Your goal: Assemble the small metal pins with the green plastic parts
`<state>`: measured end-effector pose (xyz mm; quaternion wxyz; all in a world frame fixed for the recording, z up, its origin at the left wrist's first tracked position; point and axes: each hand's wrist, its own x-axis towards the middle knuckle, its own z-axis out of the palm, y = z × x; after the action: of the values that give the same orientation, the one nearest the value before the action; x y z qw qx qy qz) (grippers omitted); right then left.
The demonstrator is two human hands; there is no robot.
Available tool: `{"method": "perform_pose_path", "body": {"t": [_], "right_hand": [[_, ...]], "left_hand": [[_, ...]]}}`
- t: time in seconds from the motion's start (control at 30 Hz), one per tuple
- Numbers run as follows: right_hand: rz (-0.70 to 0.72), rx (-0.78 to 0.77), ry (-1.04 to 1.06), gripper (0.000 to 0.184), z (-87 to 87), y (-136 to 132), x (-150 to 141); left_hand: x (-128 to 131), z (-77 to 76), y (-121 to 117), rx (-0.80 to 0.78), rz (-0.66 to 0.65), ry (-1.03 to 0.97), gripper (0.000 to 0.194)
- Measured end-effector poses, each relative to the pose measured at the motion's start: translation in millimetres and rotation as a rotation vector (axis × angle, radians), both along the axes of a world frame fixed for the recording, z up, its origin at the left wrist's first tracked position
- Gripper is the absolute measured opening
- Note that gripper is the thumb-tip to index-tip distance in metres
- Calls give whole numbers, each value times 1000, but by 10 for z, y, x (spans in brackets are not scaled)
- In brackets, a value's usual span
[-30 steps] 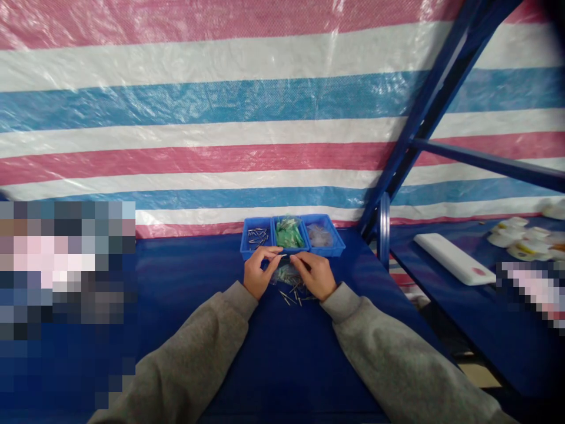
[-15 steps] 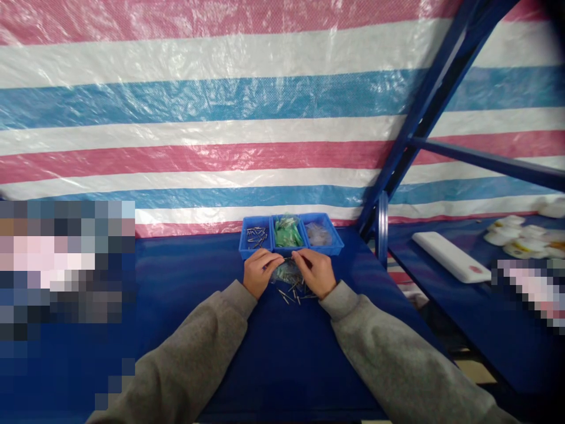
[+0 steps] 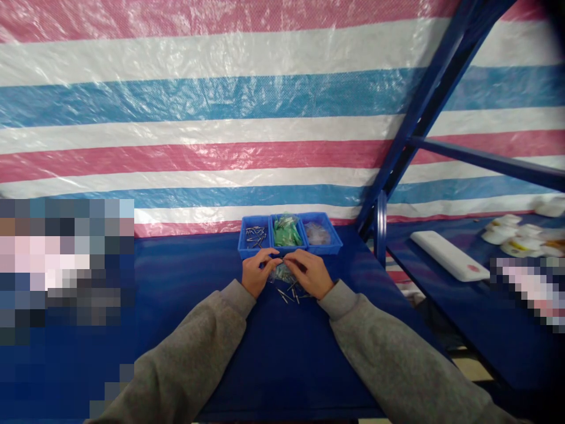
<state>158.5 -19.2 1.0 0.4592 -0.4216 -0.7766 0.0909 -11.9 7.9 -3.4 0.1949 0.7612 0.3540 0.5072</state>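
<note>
My left hand (image 3: 258, 272) and my right hand (image 3: 311, 273) meet above the table, thumbs and forefingers pinched. Between the fingertips is a small thin piece, mostly hidden and too small to name. Under the hands lies a clear plastic bag (image 3: 282, 273) with small parts in it. Several slim metal pins (image 3: 283, 296) are scattered just in front of it. Right behind the hands stands a blue divided tray (image 3: 329, 249). Its left compartment holds loose metal pins (image 3: 255, 235), its middle one a green plastic bag (image 3: 286, 231), its right one clear plastic pieces (image 3: 316, 234).
The blue table (image 3: 185, 277) backs onto a striped plastic sheet (image 3: 198, 141). A blue metal frame (image 3: 408, 132) rises at the right. On a second table beyond it lie a white oblong box (image 3: 448, 255) and several white rolls (image 3: 523, 238). Blurred patches cover the far left and right.
My right hand has come closer to my left, so the gap between the fingertips has closed. The light-coloured thin piece seen between them before is now mostly covered.
</note>
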Motion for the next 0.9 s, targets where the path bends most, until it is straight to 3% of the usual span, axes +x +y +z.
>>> {"method": "perform_pose_path", "body": {"t": [0.13,0.33,0.53,0.77,0.9], "right_hand": [[14,-6,-3,18,18,-8,5],[-94,-33,56,21,9,22,30],[-102,-73,-25,30,0,28,23],[-119,-62,-28,35,-7,37,32],[-116,-48,-30,34,-21,42,33]], "left_hand": [[3,-1,-7,-9,-11,23,20],[13,70,-18,64,7,27,14],[14,122,-27,100,6,-23,13],[26,65,-34,-99,-120,-130,16],[23,50,-43,-105,-84,-80,19]]}}
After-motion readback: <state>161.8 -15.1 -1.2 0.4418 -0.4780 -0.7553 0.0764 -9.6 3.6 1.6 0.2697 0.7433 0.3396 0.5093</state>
